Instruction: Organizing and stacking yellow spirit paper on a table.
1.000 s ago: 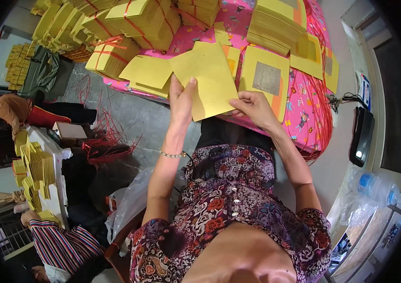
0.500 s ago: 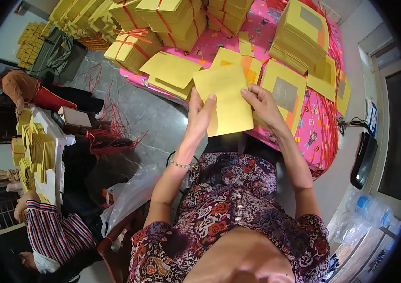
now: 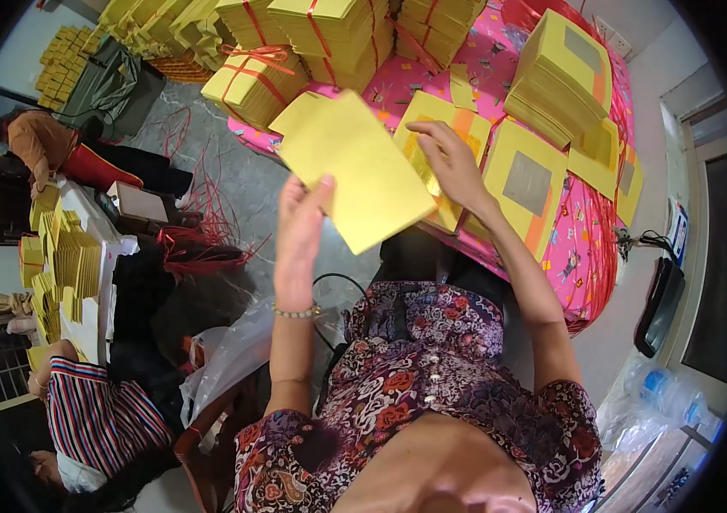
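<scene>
My left hand (image 3: 302,218) grips the lower left edge of a folded sheet of yellow paper (image 3: 359,171), thumb on top and fingers behind. The sheet is tilted and held above the floor and the table's near edge. My right hand (image 3: 456,167) is apart from it, fingers loosely bent and holding nothing I can see. It hovers over or touches a yellow sheet with a shiny gold panel (image 3: 422,164); I cannot tell which. Beside that lies a yellow sheet with a grey square and an orange strip (image 3: 513,145). Part of a low yellow pile (image 3: 295,111) shows behind the held sheet.
Bundles of yellow paper tied with red ribbon (image 3: 257,81) stand on the pink patterned table (image 3: 569,218). A tall loose stack (image 3: 543,120) sits farther right. Red strings (image 3: 620,188) hang at its right edge. Two other people work at a white table (image 3: 107,282) on the left.
My right hand has let go of the yellow sheet and moved over the gold-panelled sheet. My left hand has carried the yellow sheet leftward and turned it.
</scene>
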Demonstrator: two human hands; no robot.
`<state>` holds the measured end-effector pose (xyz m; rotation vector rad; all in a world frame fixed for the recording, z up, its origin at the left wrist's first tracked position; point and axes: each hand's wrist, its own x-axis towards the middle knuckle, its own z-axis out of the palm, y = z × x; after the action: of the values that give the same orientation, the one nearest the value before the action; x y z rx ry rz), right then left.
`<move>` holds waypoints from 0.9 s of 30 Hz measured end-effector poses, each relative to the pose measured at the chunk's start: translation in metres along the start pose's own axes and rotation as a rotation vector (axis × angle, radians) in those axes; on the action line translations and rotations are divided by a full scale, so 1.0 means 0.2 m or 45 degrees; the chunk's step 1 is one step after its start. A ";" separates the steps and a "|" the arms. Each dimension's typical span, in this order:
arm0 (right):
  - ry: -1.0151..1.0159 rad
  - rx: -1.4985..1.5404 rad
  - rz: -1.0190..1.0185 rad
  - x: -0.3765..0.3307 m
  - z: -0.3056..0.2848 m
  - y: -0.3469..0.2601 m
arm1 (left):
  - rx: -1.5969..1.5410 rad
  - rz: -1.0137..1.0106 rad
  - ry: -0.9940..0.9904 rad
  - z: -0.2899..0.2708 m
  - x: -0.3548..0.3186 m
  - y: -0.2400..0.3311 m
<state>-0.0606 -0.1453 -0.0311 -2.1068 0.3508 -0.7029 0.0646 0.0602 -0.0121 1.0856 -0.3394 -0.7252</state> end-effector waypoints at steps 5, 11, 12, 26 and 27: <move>-0.099 -0.477 -0.412 0.11 0.22 0.11 | -0.254 0.085 0.100 -0.11 0.16 0.16; -0.336 -0.811 -0.467 0.13 0.33 0.16 | -0.123 0.087 0.237 -0.25 0.43 -0.01; -0.480 -0.920 -0.414 0.13 0.33 0.15 | -0.122 0.086 0.241 -0.28 0.46 -0.06; -0.027 -0.492 -0.389 0.13 0.28 0.25 | -0.024 -0.165 0.259 -0.38 0.57 -0.35; 0.058 -0.429 -0.343 0.14 0.27 0.25 | -0.014 -0.123 0.251 -0.37 0.57 -0.35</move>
<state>-0.0046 -0.1532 -0.0876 -2.4908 0.2229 -0.8990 0.1640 0.0140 -0.1171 1.1584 -0.1153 -0.6981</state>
